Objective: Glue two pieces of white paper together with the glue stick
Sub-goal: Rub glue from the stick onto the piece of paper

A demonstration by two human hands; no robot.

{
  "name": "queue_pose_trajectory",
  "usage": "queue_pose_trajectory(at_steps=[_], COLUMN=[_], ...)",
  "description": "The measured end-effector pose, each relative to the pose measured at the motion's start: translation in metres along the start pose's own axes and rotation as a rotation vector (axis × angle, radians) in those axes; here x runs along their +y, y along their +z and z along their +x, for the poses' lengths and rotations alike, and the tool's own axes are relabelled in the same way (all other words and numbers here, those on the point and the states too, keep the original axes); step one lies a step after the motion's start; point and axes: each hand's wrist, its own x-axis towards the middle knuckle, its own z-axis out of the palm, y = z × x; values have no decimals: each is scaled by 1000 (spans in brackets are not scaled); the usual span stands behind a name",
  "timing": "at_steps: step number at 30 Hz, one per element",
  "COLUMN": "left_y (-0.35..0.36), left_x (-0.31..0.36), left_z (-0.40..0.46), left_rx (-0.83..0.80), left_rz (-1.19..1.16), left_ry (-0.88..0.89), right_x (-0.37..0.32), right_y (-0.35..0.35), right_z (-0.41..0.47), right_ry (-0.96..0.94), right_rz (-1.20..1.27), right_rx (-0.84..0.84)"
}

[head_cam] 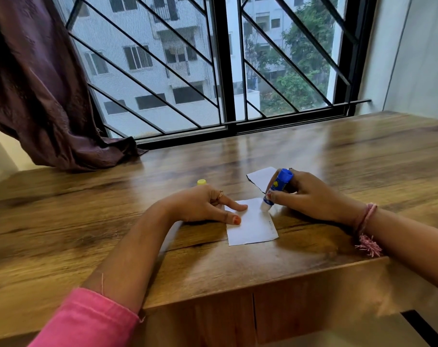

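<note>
the right hand [310,196] grips the glue stick [278,187], tilted, its white tip on the near paper's [253,226] far right corner. the left hand [205,205] presses that paper's left edge with straight fingers. the second paper [260,177] lies just beyond, perhaps torn. a yellow cap [201,182] stands on the table [112,209] beyond the left hand.

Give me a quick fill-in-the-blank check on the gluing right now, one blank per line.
1. The right hand holds the glue stick, whose body is ____ in colour.
2. The glue tip touches the near paper at its ____ edge.
3. The left hand presses its fingers on the near ____.
4. The yellow cap stands beyond the ____ hand.

Missing words: blue; right; paper; left
</note>
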Motion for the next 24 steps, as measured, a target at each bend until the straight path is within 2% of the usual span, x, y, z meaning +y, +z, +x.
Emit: queue_pose_trajectory(at_steps=[3, 8, 12, 16, 20, 24], left_y=[0, 0, 0, 1, 0, 1], left_x=[1, 1, 0, 0, 1, 1], left_z=[0, 0, 0, -1, -2, -1], left_rx=[1, 0, 7, 11, 10, 11], left_rz=[1, 0, 11, 6, 9, 31], left_ry=[-6, 4, -1, 10, 8, 4], right_x=[-2, 1, -2, 0, -4, -2], right_y=[-1, 0, -1, -1, -1, -2], right_z=[-1, 0, -2, -2, -5, -5], right_ry=[-19, -26, -25, -44, -43, -46], right_rz=[26, 3, 55, 66, 121, 142], right_rx=[-54, 6, -92, -50, -143, -122])
